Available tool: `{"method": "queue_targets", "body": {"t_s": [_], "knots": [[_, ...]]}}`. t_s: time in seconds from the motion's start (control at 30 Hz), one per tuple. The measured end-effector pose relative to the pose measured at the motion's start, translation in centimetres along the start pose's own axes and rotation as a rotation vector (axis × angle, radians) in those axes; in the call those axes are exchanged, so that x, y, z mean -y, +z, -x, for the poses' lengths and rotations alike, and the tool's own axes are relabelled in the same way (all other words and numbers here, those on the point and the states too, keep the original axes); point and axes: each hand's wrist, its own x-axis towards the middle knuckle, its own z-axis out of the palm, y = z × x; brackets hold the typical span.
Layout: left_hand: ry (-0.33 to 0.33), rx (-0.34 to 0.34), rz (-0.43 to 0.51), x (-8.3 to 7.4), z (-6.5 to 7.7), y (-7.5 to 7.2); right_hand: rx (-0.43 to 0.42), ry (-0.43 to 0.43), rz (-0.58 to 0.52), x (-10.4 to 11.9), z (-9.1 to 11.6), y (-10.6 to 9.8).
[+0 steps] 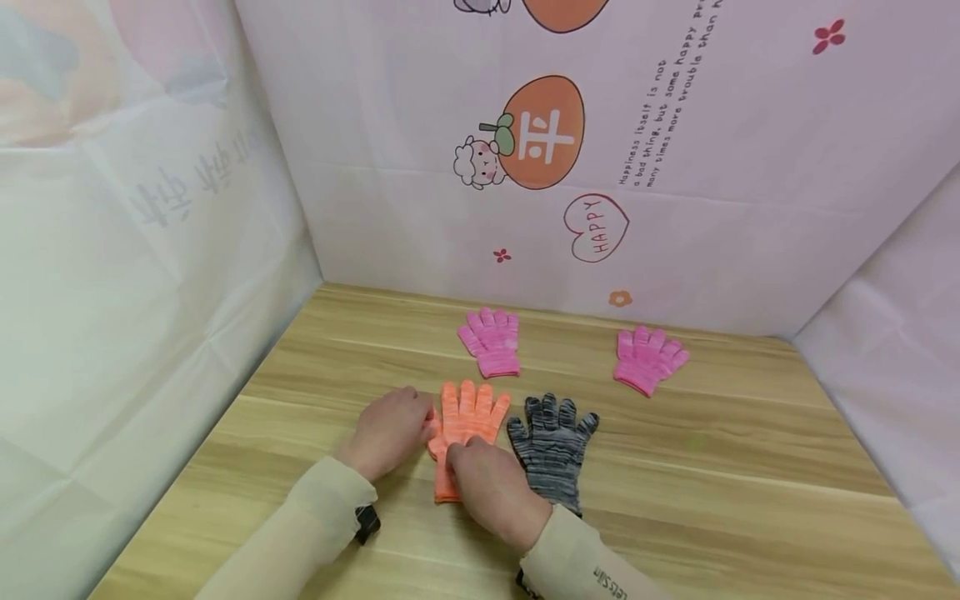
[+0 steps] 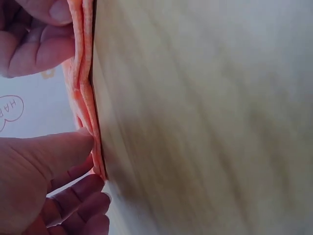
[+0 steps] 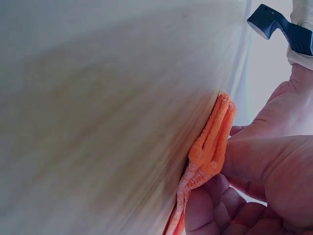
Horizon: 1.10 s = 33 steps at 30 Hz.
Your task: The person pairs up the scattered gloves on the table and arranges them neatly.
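An orange knitted glove lies flat on the wooden table, fingers pointing away from me; more orange knit shows along its left edge. On that left side my left hand pinches the edge with thumb and curled fingers. Over the cuff end, my right hand holds the knit with bent fingers and covers part of it. From the side, the left wrist view shows the orange knit as stacked layers close to the tabletop. Just right of it lies a dark grey striped glove, its lower edge partly behind my right wrist.
Farther back lie two pink gloves, one pink glove left of centre and another pink glove to the right. A printed white cloth hangs behind the table, with more cloth at both sides.
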Motion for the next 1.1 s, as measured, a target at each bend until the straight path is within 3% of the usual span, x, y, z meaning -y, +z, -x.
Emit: {"method": "queue_targets", "body": {"t_s": [0.2,0.37,0.53,0.73,0.87,1.1], "knots": [[0.056,-0.067,-0.013,-0.6,0.8,0.2,-0.027,-0.034,0.0,-0.2,0.4,0.2],[0.133,-0.11,0.019,-1.7,1.8,0.0,-0.007,-0.044,-0.113,-0.9,0.8,-0.7],[0.232,-0.148,0.017,-3.1,2.8,-0.2,-0.033,-0.008,-0.2,-2.5,1.3,-2.4],[0.313,-0.142,-0.04,-4.6,3.8,0.3,-0.109,0.062,-0.175,-5.3,2.4,-3.9],[0.323,-0.141,-0.066,-5.1,4.2,0.8,-0.125,0.107,-0.112,-6.8,3.6,-4.0],[0.3,-0.089,-0.065,-5.5,4.3,1.2,-0.061,0.175,-0.035,-8.1,5.7,-3.1]]}}
